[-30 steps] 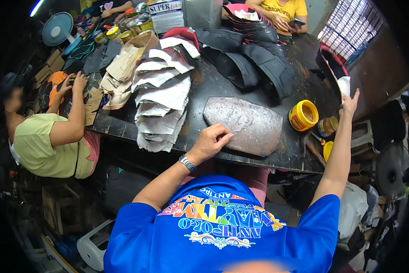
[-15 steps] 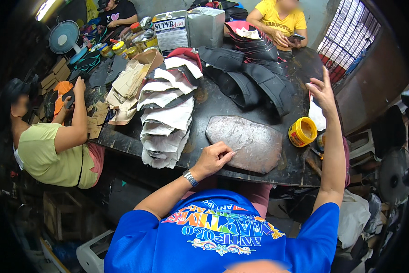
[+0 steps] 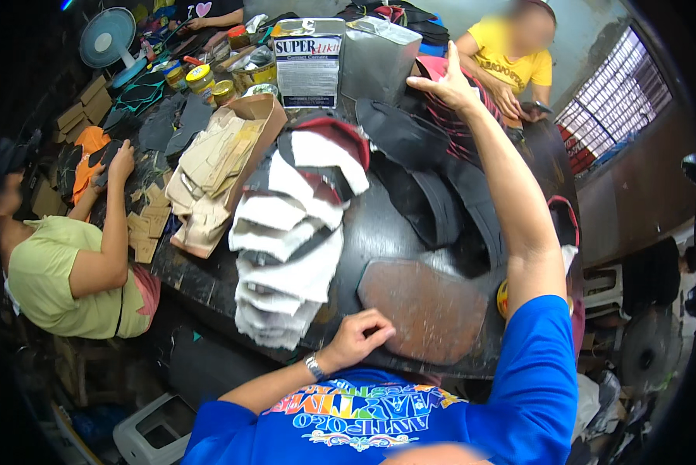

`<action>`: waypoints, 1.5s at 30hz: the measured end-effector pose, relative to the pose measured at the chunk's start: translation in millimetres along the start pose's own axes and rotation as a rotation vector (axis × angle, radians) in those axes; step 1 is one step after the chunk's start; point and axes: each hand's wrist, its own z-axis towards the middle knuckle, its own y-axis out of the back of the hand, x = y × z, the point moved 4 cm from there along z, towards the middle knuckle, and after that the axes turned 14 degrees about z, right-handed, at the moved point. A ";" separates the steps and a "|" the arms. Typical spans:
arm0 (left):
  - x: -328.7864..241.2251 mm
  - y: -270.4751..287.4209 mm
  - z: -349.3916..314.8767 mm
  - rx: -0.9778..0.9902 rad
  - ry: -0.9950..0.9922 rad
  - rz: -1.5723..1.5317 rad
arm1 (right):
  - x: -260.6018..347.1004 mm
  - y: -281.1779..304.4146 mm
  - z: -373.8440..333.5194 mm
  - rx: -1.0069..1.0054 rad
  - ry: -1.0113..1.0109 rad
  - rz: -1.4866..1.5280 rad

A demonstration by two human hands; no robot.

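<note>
Left hand [image 3: 357, 337] at the near table edge, fingers loosely curled, fingertips resting on the near-left rim of the brown rounded work board [image 3: 427, 308], gripping nothing. Right hand [image 3: 450, 84] raised far across the table, arm fully extended, fingers spread open, palm over the dark strap pieces [image 3: 433, 182] and the red-striped material [image 3: 455, 116] at the far side; contact not discernible, nothing enclosed. Strap pieces well ahead of the left hand, long axis running from far-left to near-right; right hand clearly the nearer. Left of the board, an overlapping stack of white-lined cut pieces [image 3: 290, 248]; beyond, tan cardboard patterns [image 3: 212, 167], a rectangular adhesive can [image 3: 307, 62], seated co-workers at the left and far edges.
</note>
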 end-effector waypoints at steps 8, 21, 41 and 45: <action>24.3 0.9 -6.6 0.062 0.391 -0.652 | -62.4 -34.8 152.9 -0.046 0.133 -0.233; 28.7 -7.0 -8.5 0.041 0.384 -0.828 | -64.9 -15.1 191.3 -0.336 0.095 -0.055; 11.3 -1.5 -4.2 0.013 0.199 -0.396 | -49.2 -36.1 118.6 -0.145 0.346 -0.219; 9.1 -3.0 -4.0 -0.003 0.123 -0.292 | -51.4 -34.2 107.1 -0.161 0.323 -0.055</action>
